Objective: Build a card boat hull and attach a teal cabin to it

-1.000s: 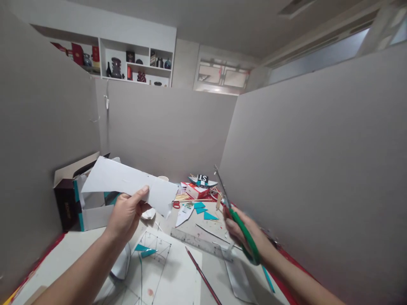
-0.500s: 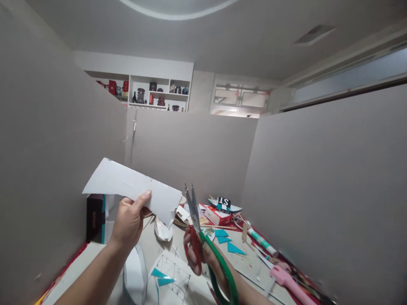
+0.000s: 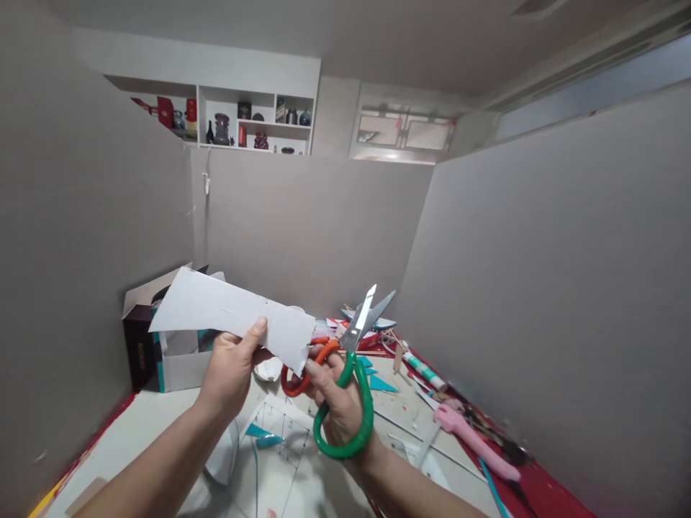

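My left hand (image 3: 229, 370) grips a white piece of cardboard (image 3: 210, 302) by its lower edge, thumb on the face towards me. The piece is long, slants down to the right and has a ragged right end. In my right hand (image 3: 345, 410) is a pair of scissors (image 3: 353, 337) with one orange-red and one green handle. Its blades are spread and point up and right, away from the cardboard. My right thumb tip is at the cardboard's lower right corner; whether it pinches it I cannot tell.
A dark box (image 3: 139, 349) stands at the left, beside an opened white one. Teal pieces (image 3: 382, 383) and a drawn sheet (image 3: 286, 424) lie on the table (image 3: 145, 432). A pink glue gun (image 3: 478, 442) rests at the right. Grey partitions (image 3: 302, 230) enclose the table.
The scissors have turned from pointing up to pointing up and right, and my right hand has come up to the cardboard's right end. The view has tilted down.
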A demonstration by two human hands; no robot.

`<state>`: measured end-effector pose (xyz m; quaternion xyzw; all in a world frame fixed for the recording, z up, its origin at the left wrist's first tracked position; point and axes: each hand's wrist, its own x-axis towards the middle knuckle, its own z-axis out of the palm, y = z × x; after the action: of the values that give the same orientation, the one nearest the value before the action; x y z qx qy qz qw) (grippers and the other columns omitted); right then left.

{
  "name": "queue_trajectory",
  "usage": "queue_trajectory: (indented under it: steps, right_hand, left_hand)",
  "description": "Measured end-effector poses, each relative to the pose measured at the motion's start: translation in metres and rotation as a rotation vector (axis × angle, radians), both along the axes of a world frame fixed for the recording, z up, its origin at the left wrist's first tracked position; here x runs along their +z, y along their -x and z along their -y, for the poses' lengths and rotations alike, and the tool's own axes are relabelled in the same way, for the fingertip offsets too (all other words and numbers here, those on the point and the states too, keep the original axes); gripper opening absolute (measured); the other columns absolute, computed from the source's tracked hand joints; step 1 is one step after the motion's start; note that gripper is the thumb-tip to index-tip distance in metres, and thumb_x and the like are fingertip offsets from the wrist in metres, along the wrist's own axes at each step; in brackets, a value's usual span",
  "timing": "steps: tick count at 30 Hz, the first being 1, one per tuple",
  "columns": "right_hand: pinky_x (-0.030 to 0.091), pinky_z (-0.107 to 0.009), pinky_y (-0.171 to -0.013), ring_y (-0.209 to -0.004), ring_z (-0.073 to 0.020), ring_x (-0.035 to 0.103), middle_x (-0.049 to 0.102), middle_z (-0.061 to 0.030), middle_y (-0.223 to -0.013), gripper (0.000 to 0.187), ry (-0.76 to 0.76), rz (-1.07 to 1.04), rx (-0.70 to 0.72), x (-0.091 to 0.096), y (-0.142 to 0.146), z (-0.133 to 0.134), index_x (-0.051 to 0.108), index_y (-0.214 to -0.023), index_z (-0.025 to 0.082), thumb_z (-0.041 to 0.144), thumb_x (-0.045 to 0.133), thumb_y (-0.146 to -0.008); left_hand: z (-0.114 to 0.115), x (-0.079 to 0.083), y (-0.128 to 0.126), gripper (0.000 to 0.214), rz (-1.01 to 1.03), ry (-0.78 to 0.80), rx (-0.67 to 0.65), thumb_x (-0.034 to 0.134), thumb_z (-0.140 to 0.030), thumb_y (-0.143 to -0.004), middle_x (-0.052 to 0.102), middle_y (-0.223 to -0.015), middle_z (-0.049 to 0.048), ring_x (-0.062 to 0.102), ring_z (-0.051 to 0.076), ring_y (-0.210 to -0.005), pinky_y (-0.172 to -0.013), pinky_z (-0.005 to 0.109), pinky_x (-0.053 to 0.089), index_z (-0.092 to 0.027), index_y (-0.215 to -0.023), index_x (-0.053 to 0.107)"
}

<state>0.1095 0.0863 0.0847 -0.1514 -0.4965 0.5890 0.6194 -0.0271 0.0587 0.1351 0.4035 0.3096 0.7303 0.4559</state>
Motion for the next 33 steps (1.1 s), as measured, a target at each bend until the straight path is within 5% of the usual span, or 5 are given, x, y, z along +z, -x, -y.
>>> queue_trajectory:
  steps: [9, 16, 20, 29, 33]
  right_hand:
    - [0.051, -0.040, -0.076, -0.080, -0.0242, 0.064, 0.065, -0.0041, -0.083, 0.027, -0.139, 0.136, -0.430, 0.019, -0.028, -0.040, 0.057, -0.090, 0.019, 0.034, 0.070, -0.072]
    - [0.045, -0.036, -0.075, -0.078, -0.0202, 0.056, 0.058, -0.0011, -0.083, 0.025, -0.217, 0.366, -0.725, 0.035, -0.075, -0.062, 0.056, -0.091, 0.020, 0.029, 0.067, -0.071]
    - [0.044, -0.033, -0.072, -0.082, -0.0207, 0.054, 0.058, -0.0038, -0.092, 0.023, -0.419, 0.711, -0.504, 0.045, -0.091, -0.044, 0.056, -0.095, 0.020, 0.030, 0.064, -0.076]
    - [0.044, -0.027, -0.065, -0.077, -0.0169, 0.053, 0.053, -0.0028, -0.090, 0.018, -0.582, 0.851, -0.068, 0.055, -0.067, -0.002, 0.051, -0.095, 0.021, 0.030, 0.060, -0.082]
    - [0.047, -0.026, -0.062, -0.070, -0.0140, 0.053, 0.055, -0.0007, -0.084, 0.028, -0.373, 0.583, -0.261, 0.051, -0.062, -0.013, 0.055, -0.096, 0.020, 0.040, 0.066, -0.081]
  left_hand:
    - [-0.005, 0.000, 0.001, 0.023, -0.081, 0.167, -0.209, 0.074, -0.028, -0.075, 0.075, -0.095, 0.0153, 0.071, 0.025, -0.086, -0.073, 0.031, 0.057, -0.010, -0.089, 0.072]
    - [-0.014, 0.029, 0.059, 0.018, 0.018, -0.122, 0.342, 0.066, -0.026, -0.079, 0.071, -0.098, 0.0038, 0.066, 0.021, -0.097, -0.081, 0.031, 0.055, -0.024, -0.097, 0.064]
    - [0.003, 0.036, 0.057, 0.029, -0.407, -0.288, 0.551, 0.070, -0.027, -0.077, 0.071, -0.105, -0.0004, 0.062, 0.024, -0.107, -0.095, 0.036, 0.048, -0.024, -0.106, 0.066]
    - [0.023, 0.021, 0.015, 0.019, -1.073, 0.051, -0.528, 0.060, -0.034, -0.085, 0.072, -0.082, 0.0017, 0.064, 0.017, -0.069, -0.057, 0.024, 0.047, -0.021, -0.095, 0.072]
    - [0.011, 0.016, 0.023, 0.018, -0.782, 0.131, -0.382, 0.064, -0.034, -0.083, 0.071, -0.078, 0.0025, 0.062, 0.015, -0.065, -0.055, 0.022, 0.046, -0.019, -0.091, 0.071]
